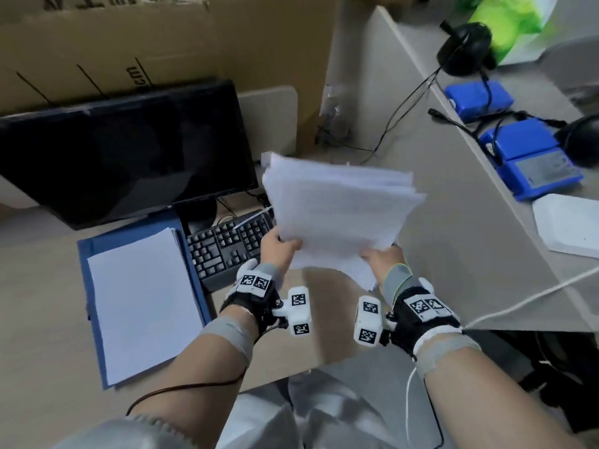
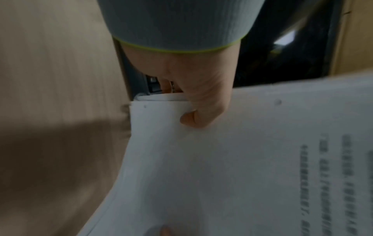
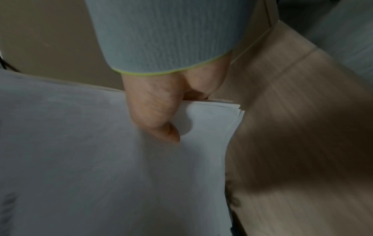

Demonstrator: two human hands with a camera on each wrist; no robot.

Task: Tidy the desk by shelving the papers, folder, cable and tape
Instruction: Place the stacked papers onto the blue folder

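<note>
A thick stack of white papers (image 1: 340, 209) is held in the air above the desk, tilted away from me. My left hand (image 1: 280, 246) pinches its near left corner, thumb on top (image 2: 193, 118). My right hand (image 1: 379, 256) pinches the near right corner, thumb on top (image 3: 161, 127), fingers under the stack (image 3: 101, 159). Printed text shows on the top sheet (image 2: 333, 175). An open blue folder (image 1: 97, 247) with a white sheet (image 1: 142, 303) on it lies flat on the desk at the left. No tape is in view.
A black monitor (image 1: 129, 150) and black keyboard (image 1: 230, 244) stand behind the folder. A cardboard box (image 1: 162, 37) rises at the back. Beyond the beige partition (image 1: 437, 189) at the right lie blue battery packs (image 1: 531, 160), black cables (image 1: 408, 102) and a white cable (image 1: 534, 296).
</note>
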